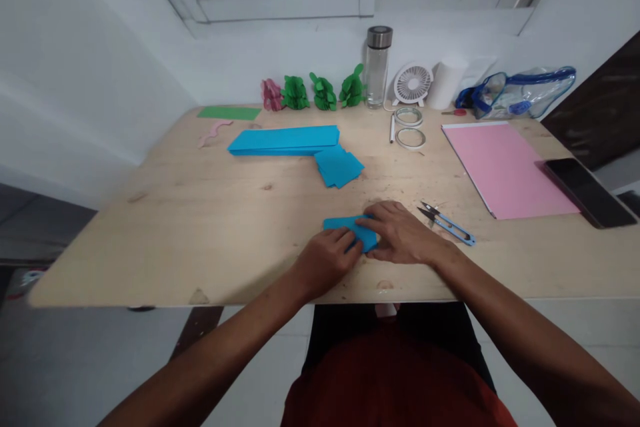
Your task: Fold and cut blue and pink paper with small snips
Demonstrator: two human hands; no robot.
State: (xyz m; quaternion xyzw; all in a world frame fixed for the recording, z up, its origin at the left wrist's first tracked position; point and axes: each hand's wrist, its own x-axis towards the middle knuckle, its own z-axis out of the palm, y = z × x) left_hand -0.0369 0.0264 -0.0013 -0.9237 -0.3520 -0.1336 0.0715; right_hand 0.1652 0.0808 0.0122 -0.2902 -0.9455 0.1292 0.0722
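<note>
A piece of blue paper [345,222] lies near the front of the wooden table, under both hands. My left hand [327,257] has its fingers curled on the paper's near edge. On the right side, my right hand [403,235] grips the same paper, thumb low and fingers over the top. Parts of the paper are hidden by the fingers. Just beyond sit a small pile of blue paper squares [340,167] and a stack of long blue paper strips [285,139]. Blue thread snips [453,227] rest to the right of my right hand.
Along the wall stand green paper figures [324,92], a pink one [272,95], a glass bottle [377,70] and a white fan [413,85]. Tape rolls [411,139], pink sheets [515,173] and a phone [590,192] lie rightward. Green paper [229,113] is back left.
</note>
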